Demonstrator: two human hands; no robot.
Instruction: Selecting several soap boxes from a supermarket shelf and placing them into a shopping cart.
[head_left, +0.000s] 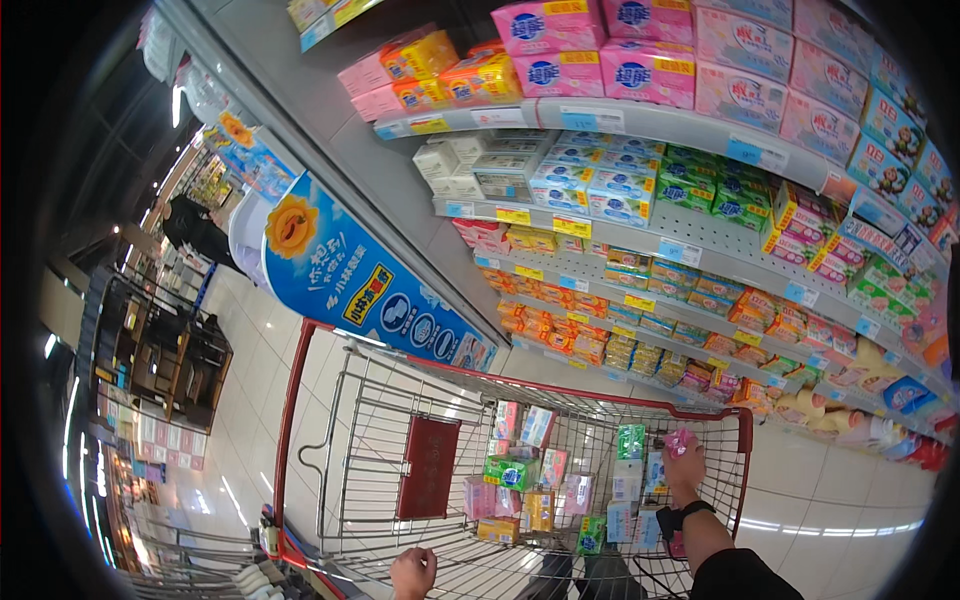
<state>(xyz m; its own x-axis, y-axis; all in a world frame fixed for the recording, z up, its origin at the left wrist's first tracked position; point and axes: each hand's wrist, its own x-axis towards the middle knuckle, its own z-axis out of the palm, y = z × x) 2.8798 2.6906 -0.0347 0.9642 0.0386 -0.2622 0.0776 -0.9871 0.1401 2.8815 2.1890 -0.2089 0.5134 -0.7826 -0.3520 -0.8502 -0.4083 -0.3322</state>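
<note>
A metal wire shopping cart (367, 442) with red plastic trim stands before me. My right hand (684, 463) is over its right end, gripping a pink wrapped pack (678, 441). Below that hand, boxed packs such as a green box (631, 441) and a light blue box (619, 521) lie in the cart. More packs form a group nearer its middle, among them a green pack (510, 472), a yellow pack (538, 510) and a pink pack (478, 496). Near the cart's close side, my left hand (413, 572) has its fingers curled, with nothing visible in it.
Store shelves (660, 225) beyond the cart carry stacked soap packs and price tags. A blue display panel (360, 277) stands left of them, close to the cart. A person in dark clothes (199, 229) is farther back at left, near a dark shelving rack (161, 341).
</note>
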